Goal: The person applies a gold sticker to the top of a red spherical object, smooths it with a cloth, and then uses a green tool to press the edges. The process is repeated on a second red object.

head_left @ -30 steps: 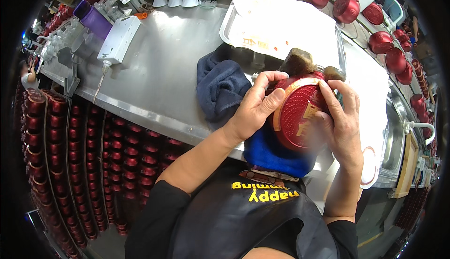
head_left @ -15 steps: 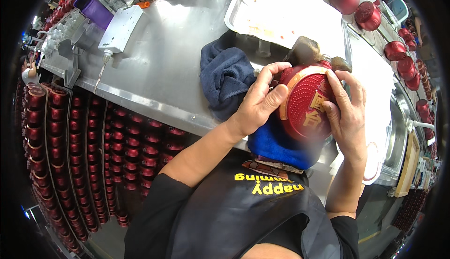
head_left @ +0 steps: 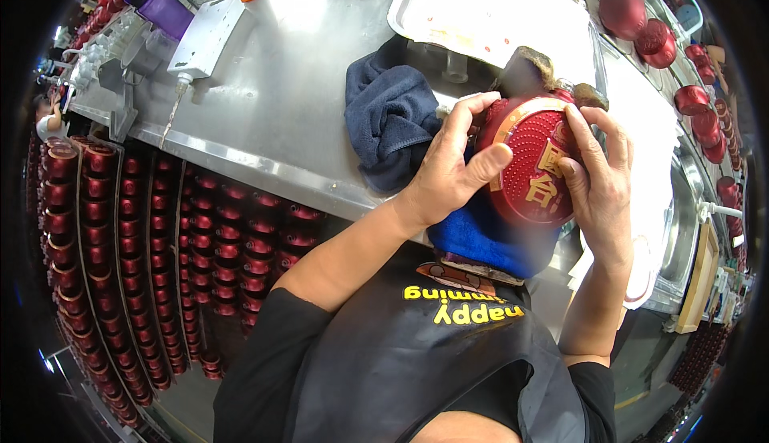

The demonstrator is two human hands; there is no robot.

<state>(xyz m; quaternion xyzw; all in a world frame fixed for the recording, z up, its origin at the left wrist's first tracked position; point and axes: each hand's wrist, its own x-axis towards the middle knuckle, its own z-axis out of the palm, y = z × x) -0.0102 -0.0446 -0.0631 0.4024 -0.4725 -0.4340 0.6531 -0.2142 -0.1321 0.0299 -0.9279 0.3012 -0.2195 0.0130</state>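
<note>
On my feed, left hand (head_left: 445, 172) and right hand (head_left: 605, 191) have fingers and thumbs clamped on opposite edges of a round, glossy red vessel with gold lettering (head_left: 530, 163), beside a crumpled navy cloth (head_left: 390, 118) on the steel bench (head_left: 276, 98).

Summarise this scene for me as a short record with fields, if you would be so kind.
Left hand: at the upper-left edge of a red round vessel
Right hand: holding the vessel's right side, thumb against its face
Vessel markings: gold raised characters; pale orange strip along the upper-left edge
Cloths: dark blue cloth left of the vessel; bright blue cloth nearer the body
Far left of bench: white box, purple container
</note>
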